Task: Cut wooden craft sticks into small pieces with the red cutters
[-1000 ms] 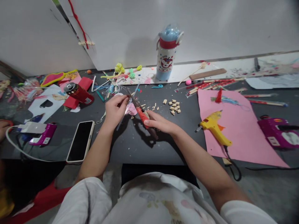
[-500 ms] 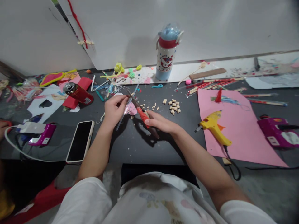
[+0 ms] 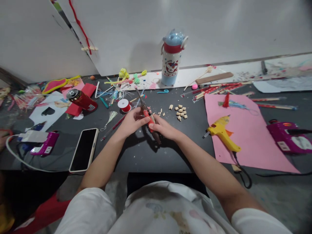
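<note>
In the head view my right hand (image 3: 164, 126) is wrapped round the red handle of a pair of long-nose pliers (image 3: 146, 113), whose thin metal jaws point away from me. My left hand (image 3: 134, 122) is closed against the other side of the same handle, its thumb lying on the red part. Part of the left fingers is hidden behind the tool. Just beyond the left hand stands a spool of red thread (image 3: 124, 105). Small cut wooden pieces (image 3: 180, 112) lie to the right of the pliers. A pale tassel (image 3: 110, 117) rests left of my left hand.
A drinking bottle (image 3: 171, 61) stands at the back. On the right, a yellow glue gun (image 3: 224, 133) lies on pink paper (image 3: 253, 143) near a purple power strip (image 3: 287, 138). Leftward are a phone (image 3: 84, 149), a red can (image 3: 81, 100) and another person's hand (image 3: 3, 138).
My left hand has come rightward and nearer to me, from by the jaws' tip to the pliers' handle. The spool and tassel now show. The pliers point more steeply away.
</note>
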A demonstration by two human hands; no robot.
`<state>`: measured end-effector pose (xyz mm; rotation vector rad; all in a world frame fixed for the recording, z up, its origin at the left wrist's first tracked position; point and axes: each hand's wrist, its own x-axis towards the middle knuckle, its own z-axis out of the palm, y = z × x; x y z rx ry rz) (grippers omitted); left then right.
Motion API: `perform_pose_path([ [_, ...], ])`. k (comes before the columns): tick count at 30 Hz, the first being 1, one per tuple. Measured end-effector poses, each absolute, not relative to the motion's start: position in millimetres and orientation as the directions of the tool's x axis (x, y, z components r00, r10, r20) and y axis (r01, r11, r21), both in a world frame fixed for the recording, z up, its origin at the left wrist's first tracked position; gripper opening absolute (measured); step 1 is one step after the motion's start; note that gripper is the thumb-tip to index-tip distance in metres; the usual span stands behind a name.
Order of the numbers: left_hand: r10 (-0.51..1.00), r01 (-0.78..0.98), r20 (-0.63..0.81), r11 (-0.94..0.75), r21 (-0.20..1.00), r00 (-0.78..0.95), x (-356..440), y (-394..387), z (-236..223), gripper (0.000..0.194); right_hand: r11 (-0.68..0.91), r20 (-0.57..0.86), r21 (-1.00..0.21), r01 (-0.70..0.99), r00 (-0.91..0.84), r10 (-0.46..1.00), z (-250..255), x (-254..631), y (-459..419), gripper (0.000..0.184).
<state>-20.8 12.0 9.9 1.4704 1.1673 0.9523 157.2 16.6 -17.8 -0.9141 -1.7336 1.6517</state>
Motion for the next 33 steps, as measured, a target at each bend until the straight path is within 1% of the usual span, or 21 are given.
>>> perform_pose_path([
  [3, 0.981, 0.181, 0.032, -0.067, 0.981, 0.192, -18, 10, 8, 0.06, -0.013, -0.09, -0.991, 0.134, -0.591, 0.801, -17, 157, 16, 0.049],
  [5, 0.983, 0.18, 0.07, -0.101, 0.978, 0.172, -19, 11, 6, 0.06, 0.01, -0.1, -0.983, 0.181, -0.587, 0.803, -15, 158, 15, 0.055],
  [9, 0.98, 0.211, 0.129, -0.159, 0.964, 0.15, -20, 12, 1, 0.059, 0.077, -0.08, -0.967, 0.244, -0.573, 0.816, -9, 160, 15, 0.071],
  [11, 0.978, 0.244, 0.158, -0.188, 0.951, 0.139, -20, 11, 0, 0.059, 0.096, -0.069, -0.961, 0.26, -0.562, 0.824, -7, 161, 14, 0.073],
  [13, 0.972, 0.278, 0.191, -0.224, 0.934, 0.138, -19, 10, -1, 0.06, 0.114, -0.061, -0.955, 0.273, -0.557, 0.828, -4, 160, 12, 0.068],
  [15, 0.965, 0.305, 0.216, -0.253, 0.918, 0.149, -19, 9, -2, 0.061, 0.128, -0.052, -0.95, 0.284, -0.55, 0.834, -3, 158, 11, 0.057],
  [17, 0.962, 0.312, 0.217, -0.261, 0.914, 0.168, -19, 7, -3, 0.061, 0.134, -0.046, -0.943, 0.305, -0.52, 0.853, -4, 156, 10, 0.046],
  [19, 0.962, 0.304, 0.194, -0.247, 0.92, 0.195, -19, 6, -2, 0.062, 0.135, -0.044, -0.933, 0.334, -0.478, 0.877, -5, 155, 9, 0.041],
  [24, 0.96, 0.257, 0.12, -0.186, 0.948, 0.252, -16, 5, 2, 0.072, 0.11, -0.065, -0.923, 0.368, -0.433, 0.899, -8, 153, 9, 0.041],
  [28, 0.953, 0.159, 0.15, -0.196, 0.968, 0.262, -14, 7, 0, 0.071, 0.104, -0.071, -0.924, 0.369, -0.432, 0.899, -8, 153, 7, 0.041],
  [33, 0.954, 0.132, 0.193, -0.227, 0.965, 0.23, -12, 4, -1, 0.067, 0.124, -0.045, -0.927, 0.353, -0.435, 0.899, -4, 154, 6, 0.04],
])
